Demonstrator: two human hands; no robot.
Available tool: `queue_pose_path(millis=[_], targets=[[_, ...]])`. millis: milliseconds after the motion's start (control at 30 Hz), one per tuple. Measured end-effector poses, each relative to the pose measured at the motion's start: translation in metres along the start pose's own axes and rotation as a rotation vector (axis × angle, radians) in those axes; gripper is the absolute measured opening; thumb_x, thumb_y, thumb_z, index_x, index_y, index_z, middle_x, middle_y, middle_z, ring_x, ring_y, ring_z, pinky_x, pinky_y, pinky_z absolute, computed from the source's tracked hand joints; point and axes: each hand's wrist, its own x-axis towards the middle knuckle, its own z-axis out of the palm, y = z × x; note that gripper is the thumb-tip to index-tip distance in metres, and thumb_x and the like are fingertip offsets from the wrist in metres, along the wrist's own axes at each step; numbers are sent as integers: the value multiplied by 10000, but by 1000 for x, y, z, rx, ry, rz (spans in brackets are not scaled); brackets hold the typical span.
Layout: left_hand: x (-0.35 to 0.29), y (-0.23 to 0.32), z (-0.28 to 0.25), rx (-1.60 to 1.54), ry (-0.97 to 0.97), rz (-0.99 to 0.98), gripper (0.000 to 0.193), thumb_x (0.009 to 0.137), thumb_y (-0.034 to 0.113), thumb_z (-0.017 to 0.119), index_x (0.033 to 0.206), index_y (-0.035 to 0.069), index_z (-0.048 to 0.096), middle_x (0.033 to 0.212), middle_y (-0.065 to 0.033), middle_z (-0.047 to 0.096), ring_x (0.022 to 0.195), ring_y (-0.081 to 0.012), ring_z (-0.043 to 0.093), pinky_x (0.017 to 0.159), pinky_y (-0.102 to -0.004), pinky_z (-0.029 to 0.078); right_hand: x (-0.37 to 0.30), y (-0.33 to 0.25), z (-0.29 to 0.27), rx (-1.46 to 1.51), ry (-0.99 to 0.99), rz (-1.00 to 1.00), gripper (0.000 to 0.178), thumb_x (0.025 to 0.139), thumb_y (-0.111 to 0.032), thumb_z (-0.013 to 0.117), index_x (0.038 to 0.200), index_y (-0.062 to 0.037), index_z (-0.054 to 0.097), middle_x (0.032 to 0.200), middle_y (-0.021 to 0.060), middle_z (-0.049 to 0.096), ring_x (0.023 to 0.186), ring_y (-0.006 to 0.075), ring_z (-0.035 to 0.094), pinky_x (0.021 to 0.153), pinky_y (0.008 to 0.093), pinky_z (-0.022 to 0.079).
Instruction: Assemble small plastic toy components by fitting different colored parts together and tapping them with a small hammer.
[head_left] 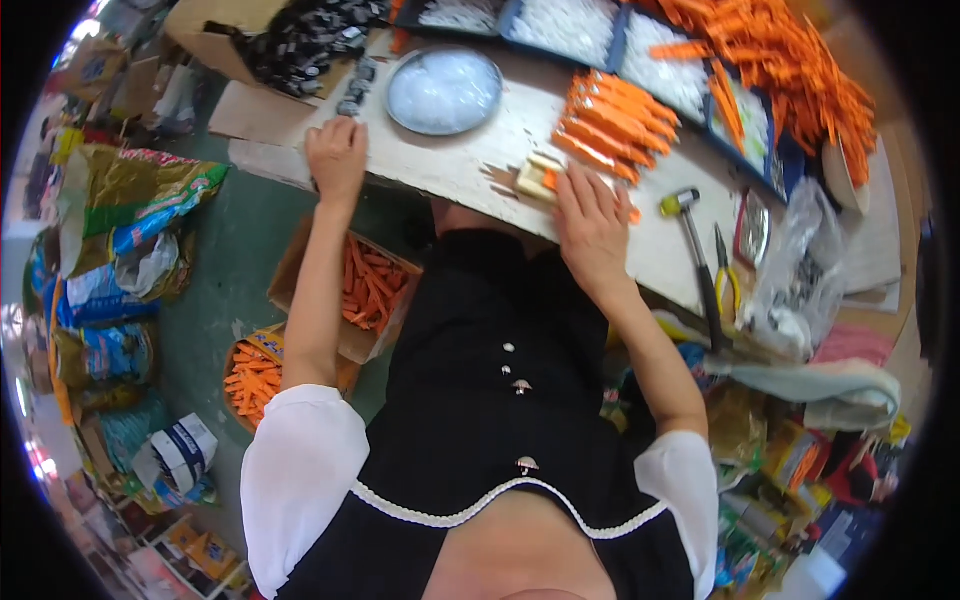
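My left hand (338,160) is at the front edge of the white worktable with its fingers curled together; what they hold, if anything, is hidden. Just beyond it lies a short row of small dark parts (354,92). My right hand (592,215) rests over a cream block (536,176), its fingers closed around a long orange plastic piece (549,180) set against that block. Most of the orange piece is hidden under the fingers. Past the right hand, several orange pieces with shiny metal parts (618,120) lie side by side. A round metal dish (444,92) holding clear small parts stands between the hands, farther back.
Dark trays (510,22) of white and clear parts line the back, beside a large orange heap (790,70). At right lie a hammer (700,255), yellow-handled pliers (727,275) and a clear plastic bag (800,270). Boxes of orange pieces (372,285) stand below the table's edge.
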Motion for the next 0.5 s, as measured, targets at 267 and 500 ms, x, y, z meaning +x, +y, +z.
queue_pose_path(millis=[267,500], targets=[[-8,13,-9,218,157,29,229,713,148,641,928,74,609,798,-69,584,760,-253,537,693,-323,385,8,-14,9,6,-5,11,440,794,-257,558,1195,-102,467,1283,33,425,1194,209,356,998,440,213],[8,47,-31,-434,-133,-145,191,673,99,691,839,35,622,776,-46,553,702,-158,509,630,-270,399,7,10,-3,493,318,120,192,815,-91,540,999,-41,567,1067,80,566,975,245,499,852,337,342]])
